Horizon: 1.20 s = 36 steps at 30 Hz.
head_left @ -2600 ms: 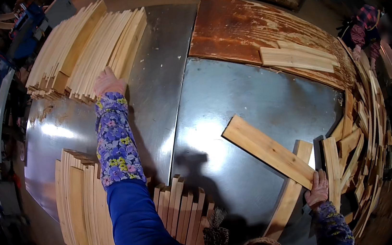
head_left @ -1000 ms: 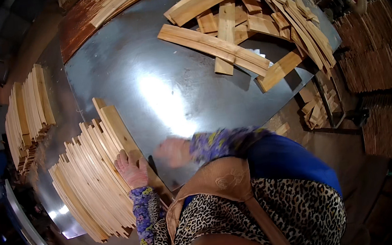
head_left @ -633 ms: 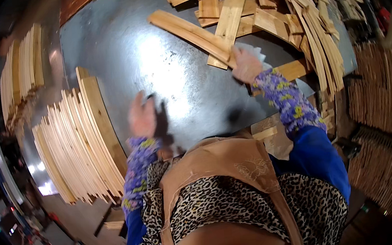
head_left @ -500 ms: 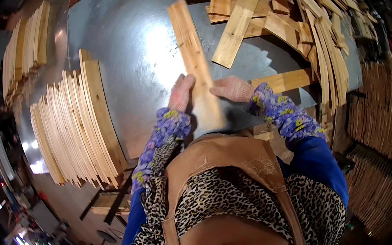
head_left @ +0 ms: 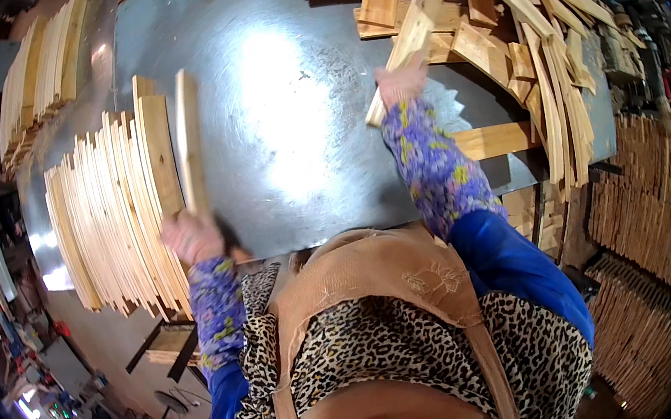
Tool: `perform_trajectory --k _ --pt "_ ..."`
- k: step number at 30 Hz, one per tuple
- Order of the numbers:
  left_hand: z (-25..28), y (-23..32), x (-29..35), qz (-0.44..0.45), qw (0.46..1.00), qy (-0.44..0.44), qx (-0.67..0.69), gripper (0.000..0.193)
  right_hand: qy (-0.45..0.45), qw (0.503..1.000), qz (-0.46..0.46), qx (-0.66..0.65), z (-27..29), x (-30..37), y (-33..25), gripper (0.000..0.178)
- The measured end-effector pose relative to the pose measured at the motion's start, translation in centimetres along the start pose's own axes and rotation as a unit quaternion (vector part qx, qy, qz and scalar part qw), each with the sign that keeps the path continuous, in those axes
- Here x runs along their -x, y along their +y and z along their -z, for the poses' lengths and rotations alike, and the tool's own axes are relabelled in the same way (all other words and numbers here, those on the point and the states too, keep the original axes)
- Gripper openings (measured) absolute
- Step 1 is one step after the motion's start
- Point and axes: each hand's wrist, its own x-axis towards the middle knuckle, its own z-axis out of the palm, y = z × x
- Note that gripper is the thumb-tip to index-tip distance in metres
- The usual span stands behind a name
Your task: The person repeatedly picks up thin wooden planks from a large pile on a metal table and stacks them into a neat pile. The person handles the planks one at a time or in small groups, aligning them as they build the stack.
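My left hand (head_left: 192, 237) is closed around the near end of a narrow wooden board (head_left: 190, 135), which stands on its edge just right of a row of upright boards (head_left: 116, 210). A small gap shows between the held board and the row's last board. At the far right of the metal table, my right hand (head_left: 403, 79) grips another wooden board (head_left: 416, 31) by its near part. That board looks tilted up on one edge and still lies against the loose pile. The fingertips of both hands are partly hidden.
A loose pile of boards (head_left: 491, 51) covers the table's right side. The shiny metal table (head_left: 285, 132) spreads between my hands. A second row of boards (head_left: 43, 73) stands at the far left. Stacked wood (head_left: 642, 216) fills the floor at the right.
The board both hands held in the middle is now at the left, turned on edge, in my left hand alone. My right hand has moved forward to a board in the pile, which has tilted.
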Motion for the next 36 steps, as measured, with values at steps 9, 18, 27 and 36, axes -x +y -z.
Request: perform_trajectory --k 9,18,27,36 --pt "1.0 6.4 -1.7 -0.160 0.907 -0.166 0.352 0.065 -0.463 0.871 0.011 -0.160 -6.1 16.6 9.4 0.051" --pt "-2.6 5.4 2.1 -0.203 0.870 -0.198 0.403 0.047 -0.313 0.909 0.230 0.151 13.0 12.0 9.5 0.070" --pt "-5.1 -11.1 5.7 0.061 0.995 0.048 0.067 0.050 -0.285 0.764 0.350 0.461 18.6 -2.9 16.6 0.090" --pt "-4.0 -7.0 5.6 0.024 0.979 0.113 0.168 0.070 -0.329 0.751 0.363 0.444 17.3 -3.4 10.2 0.085"
